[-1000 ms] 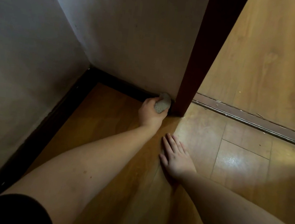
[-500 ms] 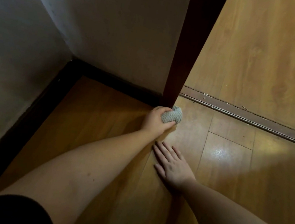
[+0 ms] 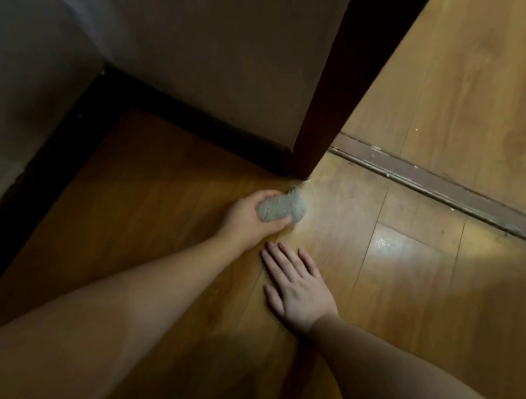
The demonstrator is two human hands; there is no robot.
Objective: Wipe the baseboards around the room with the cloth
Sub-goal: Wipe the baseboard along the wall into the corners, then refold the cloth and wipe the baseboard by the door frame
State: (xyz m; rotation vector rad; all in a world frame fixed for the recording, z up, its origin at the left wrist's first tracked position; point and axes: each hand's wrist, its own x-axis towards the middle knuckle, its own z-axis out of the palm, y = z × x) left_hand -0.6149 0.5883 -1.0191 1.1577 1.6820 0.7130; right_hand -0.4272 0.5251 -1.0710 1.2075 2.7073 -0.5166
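My left hand point(image 3: 246, 220) is shut on a bunched grey knitted cloth point(image 3: 282, 206), held just above the wooden floor. It is a short way in front of the dark baseboard point(image 3: 198, 119) and clear of it. That baseboard runs along the foot of the far wall and turns down the left wall point(image 3: 27, 189). My right hand point(image 3: 297, 285) lies flat on the floor, fingers spread, just behind the cloth.
A dark brown door frame post point(image 3: 343, 87) rises at the end of the far wall. To its right stands a wooden door point(image 3: 480, 93), with a worn threshold strip point(image 3: 437, 183) along its foot. Glossy wooden floor point(image 3: 409, 281) stretches to the right.
My left hand has drawn the cloth back from the foot of the door frame post towards me. The right hand stays flat on the floor. The view has shifted.
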